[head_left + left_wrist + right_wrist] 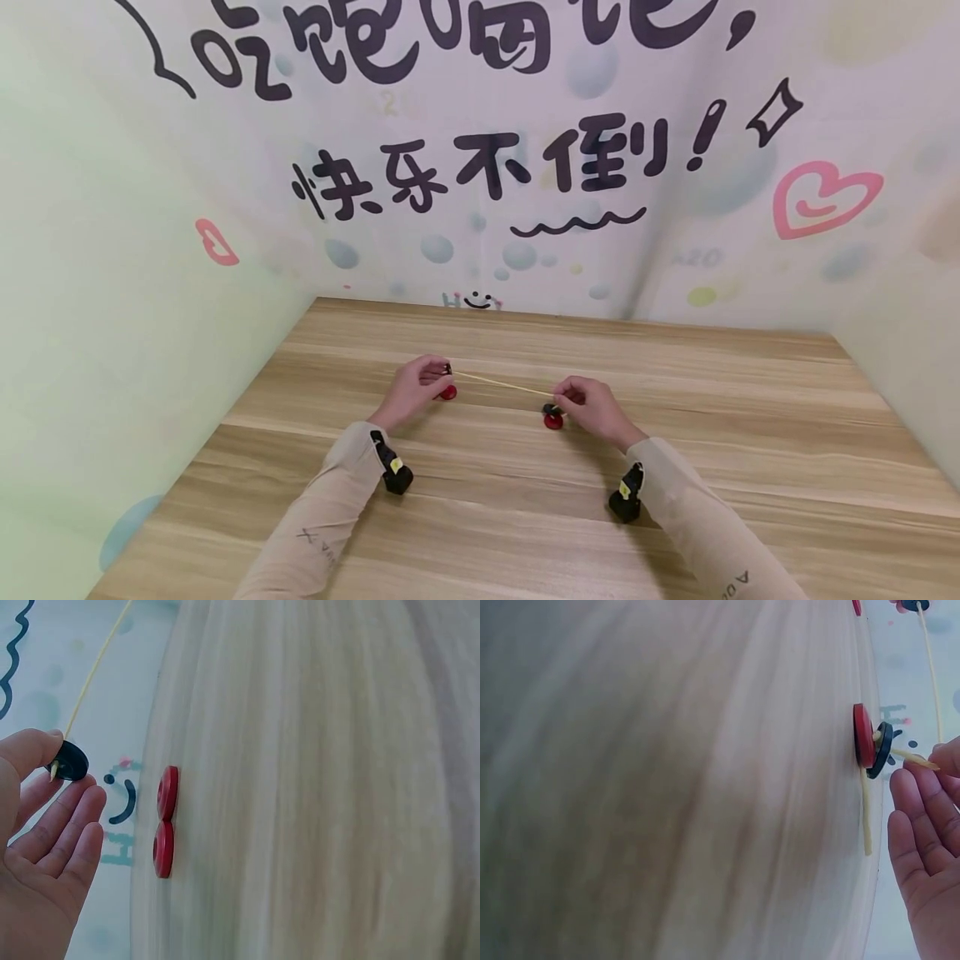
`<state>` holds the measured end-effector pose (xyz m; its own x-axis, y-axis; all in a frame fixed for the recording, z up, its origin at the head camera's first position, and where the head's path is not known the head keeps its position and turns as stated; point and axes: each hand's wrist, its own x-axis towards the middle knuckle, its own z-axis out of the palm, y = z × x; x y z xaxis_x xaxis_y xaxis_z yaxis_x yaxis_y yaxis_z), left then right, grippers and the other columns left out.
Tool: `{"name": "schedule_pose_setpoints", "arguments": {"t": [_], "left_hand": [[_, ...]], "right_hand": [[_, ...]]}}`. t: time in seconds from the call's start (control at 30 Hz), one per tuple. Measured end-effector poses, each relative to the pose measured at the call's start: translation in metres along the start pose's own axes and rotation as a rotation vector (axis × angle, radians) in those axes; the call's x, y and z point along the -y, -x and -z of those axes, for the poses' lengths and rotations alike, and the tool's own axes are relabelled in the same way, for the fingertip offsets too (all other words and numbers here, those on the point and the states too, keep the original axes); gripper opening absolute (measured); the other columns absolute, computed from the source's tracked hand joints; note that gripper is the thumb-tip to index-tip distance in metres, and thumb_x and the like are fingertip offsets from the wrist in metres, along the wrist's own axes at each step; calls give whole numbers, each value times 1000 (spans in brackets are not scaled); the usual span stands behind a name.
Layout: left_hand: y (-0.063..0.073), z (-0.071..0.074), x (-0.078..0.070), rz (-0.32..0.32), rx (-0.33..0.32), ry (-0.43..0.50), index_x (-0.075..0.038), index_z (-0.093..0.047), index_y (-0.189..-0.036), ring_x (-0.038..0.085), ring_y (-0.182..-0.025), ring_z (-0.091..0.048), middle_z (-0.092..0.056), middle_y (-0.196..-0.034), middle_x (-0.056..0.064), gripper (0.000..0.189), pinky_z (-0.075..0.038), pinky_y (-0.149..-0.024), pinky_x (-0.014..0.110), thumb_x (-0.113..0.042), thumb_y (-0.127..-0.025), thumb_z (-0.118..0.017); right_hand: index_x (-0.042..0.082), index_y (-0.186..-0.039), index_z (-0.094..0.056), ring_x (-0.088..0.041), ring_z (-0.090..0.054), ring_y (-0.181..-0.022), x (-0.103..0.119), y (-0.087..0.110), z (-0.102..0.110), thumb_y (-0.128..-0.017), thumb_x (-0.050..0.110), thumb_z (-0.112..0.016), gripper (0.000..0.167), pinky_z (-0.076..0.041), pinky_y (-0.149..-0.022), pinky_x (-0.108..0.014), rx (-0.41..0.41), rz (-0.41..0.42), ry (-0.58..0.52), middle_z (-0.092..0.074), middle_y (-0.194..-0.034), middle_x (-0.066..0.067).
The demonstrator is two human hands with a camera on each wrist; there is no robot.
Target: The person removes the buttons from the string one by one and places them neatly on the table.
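My left hand (pixel 417 390) pinches a small black disc (pixel 73 761) between thumb and forefinger, the other fingers extended. A yellow cord (pixel 501 382) passes through this disc, its short tip poking out, and stretches across to my right hand (pixel 596 408). My right thumb and forefinger pinch the cord. Under the right hand, a second black disc (pixel 883 750) stands close beside a red disc (pixel 863 735). Cord comes from this pair, one length lying along the table. Below the left hand, two red discs (pixel 169 792) lie side by side on the table.
The wood-grain table (pixel 495 517) ends at a printed backdrop (pixel 465 242) behind, with a pale side wall (pixel 112 292) on the left. Black wrist cameras (pixel 397 477) hang from both sleeves near the tabletop.
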<state>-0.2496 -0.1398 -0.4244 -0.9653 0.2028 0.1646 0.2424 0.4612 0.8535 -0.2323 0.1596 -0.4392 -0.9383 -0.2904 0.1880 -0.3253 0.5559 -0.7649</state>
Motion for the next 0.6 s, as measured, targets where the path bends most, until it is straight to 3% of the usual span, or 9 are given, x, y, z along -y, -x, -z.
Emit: {"name": "schedule_pose_setpoints", "arguments": {"t": [0.6], "left_hand": [[6, 31, 20, 24, 1, -83, 6, -53, -111, 30, -93, -56, -58, -102, 19, 34, -45, -82, 38, -12, -83, -62]], "right_hand": [[4, -84, -61, -13, -55, -68, 1, 1, 2, -83, 7, -61, 4, -45, -58, -23, 0, 12, 14, -61, -75, -2]]}}
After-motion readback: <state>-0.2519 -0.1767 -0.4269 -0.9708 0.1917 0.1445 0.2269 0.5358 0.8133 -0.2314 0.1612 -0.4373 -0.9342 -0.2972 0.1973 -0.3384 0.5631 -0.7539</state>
